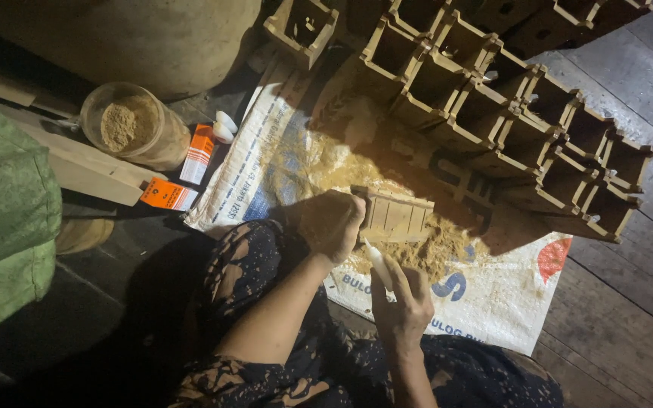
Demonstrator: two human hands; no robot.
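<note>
Left hand (332, 223) gripped a small wooden box (393, 214), fingers closed round its left end, over sawdust (432, 249) on a white sack (493, 302). Right hand (402, 298) held a white tube (379, 264), fingers wrapped, tip just beside the box.

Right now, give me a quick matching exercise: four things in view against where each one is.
Things:
1. small white tube
2. small slatted wooden piece
3. clear tub of powder
4. row of open wooden boxes

Places:
A. upper right, along the floorboards
B. in the right hand
C. upper left, beside the orange cartons
D. under the left hand, over the printed sack

Pairs: 1-B, 2-D, 3-C, 4-A
</note>
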